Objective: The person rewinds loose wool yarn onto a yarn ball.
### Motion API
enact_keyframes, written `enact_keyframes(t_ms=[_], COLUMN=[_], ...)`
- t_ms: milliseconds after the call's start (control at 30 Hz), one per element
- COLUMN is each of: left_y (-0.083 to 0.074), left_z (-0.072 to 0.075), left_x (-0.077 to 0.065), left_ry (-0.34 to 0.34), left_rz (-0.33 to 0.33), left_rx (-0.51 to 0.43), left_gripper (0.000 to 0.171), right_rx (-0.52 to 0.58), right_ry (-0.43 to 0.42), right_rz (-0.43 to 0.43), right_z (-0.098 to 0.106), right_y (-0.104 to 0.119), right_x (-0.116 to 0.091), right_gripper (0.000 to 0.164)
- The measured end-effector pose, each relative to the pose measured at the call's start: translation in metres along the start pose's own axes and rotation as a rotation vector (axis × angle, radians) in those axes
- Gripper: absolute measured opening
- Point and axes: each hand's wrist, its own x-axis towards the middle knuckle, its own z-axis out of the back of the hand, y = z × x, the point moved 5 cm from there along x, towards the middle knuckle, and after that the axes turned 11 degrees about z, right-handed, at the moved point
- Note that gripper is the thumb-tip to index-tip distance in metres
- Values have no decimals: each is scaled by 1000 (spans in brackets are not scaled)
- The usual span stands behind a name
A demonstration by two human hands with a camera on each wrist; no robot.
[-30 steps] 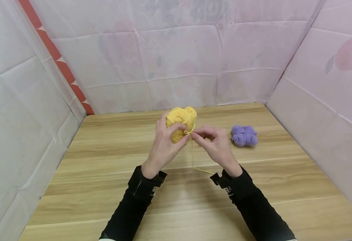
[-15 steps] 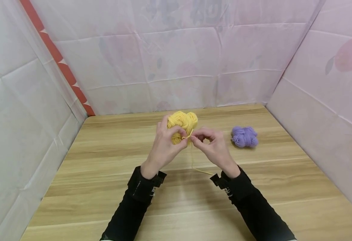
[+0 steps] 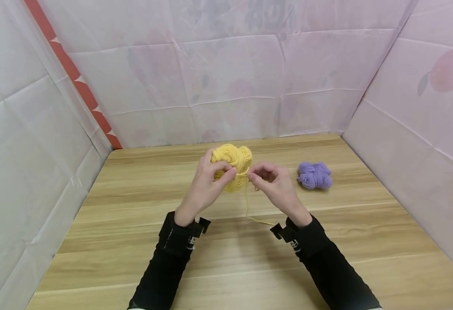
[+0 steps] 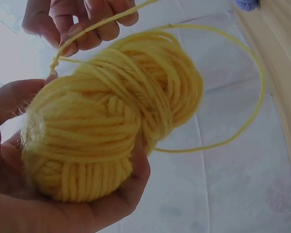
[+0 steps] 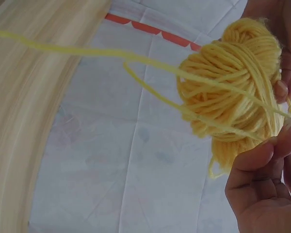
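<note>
A yellow yarn skein (image 3: 234,156), cinched at its middle, is held up over the table by my left hand (image 3: 204,186). In the left wrist view the palm and fingers cup the skein's lower end, and the thumb is close to a small twist of yarn (image 4: 54,64). Just to the right, my right hand (image 3: 275,184) pinches the yellow strand between thumb and forefinger. A short stretch of strand spans the two hands' fingertips. From there a loose yarn tail (image 3: 247,204) hangs down to the wood. Another strand loops widely (image 4: 261,87) beside the skein.
A purple yarn skein (image 3: 314,175) lies on the wooden table (image 3: 141,206), right of my right hand. Pale plastic sheeting (image 3: 226,82) walls the table at the back and both sides, with a red strip (image 3: 80,86) at the back left corner.
My left hand has shifted slightly left with the yellow skein, widening the gap between the hands. The small loop at the fingertips is now drawn into a straighter strand.
</note>
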Motion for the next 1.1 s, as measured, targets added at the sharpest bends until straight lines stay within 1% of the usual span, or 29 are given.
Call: enact_keyframes(t_ms=[100, 200, 300, 533, 800, 900, 1033, 1100], left_y=[0, -1, -2, -4, -2, -1, 3, 4], left_z=[1, -1, -3, -2, 1, 2, 3, 3], left_x=[1, 0, 0, 0, -1, -1, 1, 1], left_ry=[-13, 0, 5, -45, -46, -46, -53, -59], left_rz=[-13, -14, -12, -69, -77, -73, -43, -29], left_rx=[10, 25, 26, 24, 22, 6, -34, -43], left_gripper=[13, 11, 13, 7, 8, 8, 8, 7], right_rx=[8, -1, 2, 14, 10, 8, 14, 21], right_ry=[-9, -4, 3, -3, -12, -23, -45, -41], right_rz=[-58, -84, -87, -99, -102, -101, -106, -103], right_z=[1, 0, -1, 1, 4, 6, 9, 9], right_y=[0, -1, -1, -2, -4, -4, -5, -5], right_x=[0, 0, 1, 1, 1, 0, -1, -2], right_gripper=[9, 11, 11, 12, 11, 11, 11, 12])
